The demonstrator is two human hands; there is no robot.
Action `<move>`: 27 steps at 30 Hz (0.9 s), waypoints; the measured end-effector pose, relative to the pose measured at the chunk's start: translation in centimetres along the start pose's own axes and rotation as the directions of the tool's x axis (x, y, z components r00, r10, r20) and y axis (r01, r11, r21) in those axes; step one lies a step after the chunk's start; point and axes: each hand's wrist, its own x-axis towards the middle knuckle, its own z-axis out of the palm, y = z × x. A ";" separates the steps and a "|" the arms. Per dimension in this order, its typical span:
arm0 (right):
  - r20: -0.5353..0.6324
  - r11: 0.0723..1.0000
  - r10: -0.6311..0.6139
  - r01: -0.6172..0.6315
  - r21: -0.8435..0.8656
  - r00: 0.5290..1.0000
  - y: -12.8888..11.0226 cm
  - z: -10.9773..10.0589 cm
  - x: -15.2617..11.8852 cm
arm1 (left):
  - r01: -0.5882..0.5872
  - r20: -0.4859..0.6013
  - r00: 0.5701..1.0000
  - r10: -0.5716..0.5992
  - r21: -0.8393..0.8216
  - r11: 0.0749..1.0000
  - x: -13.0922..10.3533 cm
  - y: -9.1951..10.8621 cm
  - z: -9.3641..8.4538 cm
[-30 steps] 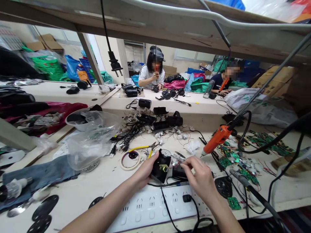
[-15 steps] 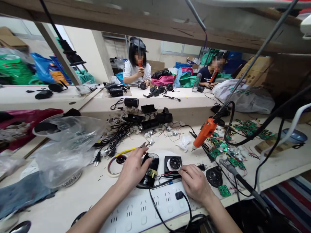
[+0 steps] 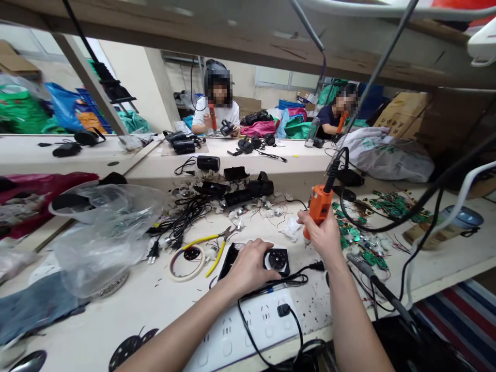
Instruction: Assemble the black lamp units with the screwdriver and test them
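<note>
Two hands are working at the desk (image 3: pixel 116 320). Left hand (image 3: pixel 250 266) is pressing the black housing (image 3: pixel 277 260), fingers spread over it. Right hand (image 3: pixel 323 235) is gripping the orange electric screwdriver (image 3: pixel 320 204), fingers apparently wrapped around it, above the desk.

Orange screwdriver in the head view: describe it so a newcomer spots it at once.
Start at the cream workbench and go to the scatter of green circuit boards on its right side. Just left of them, the right hand grips the orange screwdriver upright above the bench. It is the only bright orange tool here, with a black cable rising from its top.
</note>
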 end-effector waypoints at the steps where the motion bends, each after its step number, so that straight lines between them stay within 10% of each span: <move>1: 0.017 0.999 -0.013 0.012 0.049 1.000 -0.7 0.0 -0.5 | 0.001 -0.001 1.000 -0.001 -0.006 1.000 0.0 0.0 0.1; 12: 0.139 0.766 -0.013 -0.080 0.638 0.990 -7.5 2.0 -3.7 | 0.011 -0.010 1.000 -0.012 -0.042 0.999 0.6 -0.7 1.1; 27: 0.155 0.706 0.028 -0.130 0.696 0.987 -7.1 3.4 -4.2 | 0.013 -0.029 0.999 -0.015 -0.054 0.998 0.6 -0.5 1.0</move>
